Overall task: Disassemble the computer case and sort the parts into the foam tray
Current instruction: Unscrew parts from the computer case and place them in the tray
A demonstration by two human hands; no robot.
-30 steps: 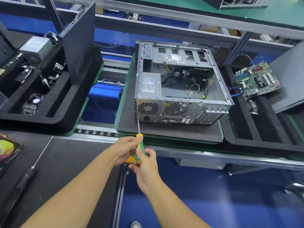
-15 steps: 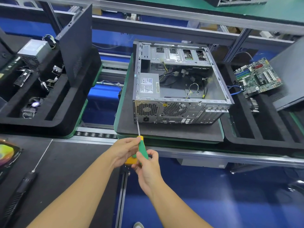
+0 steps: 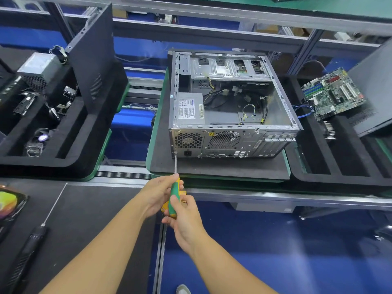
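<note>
Head view: computer case [image 3: 229, 107] opened at centre, motherboard [image 3: 333, 94] laid on foam tray [image 3: 339, 172]. Power supply [image 3: 189, 108] not yet removed; screwdriver [image 3: 175, 196] gripped by fingers [image 3: 167, 183] of left hand [image 3: 158, 194] and right hand [image 3: 184, 217], tip at rear screw.

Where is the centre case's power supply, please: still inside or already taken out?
Inside. The power supply sits in the near left corner of the open computer case, its label facing up.

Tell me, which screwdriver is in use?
The green-and-yellow screwdriver, held by the left hand and right hand, tip at the computer case; the black screwdriver lies alone on the mat.
</note>
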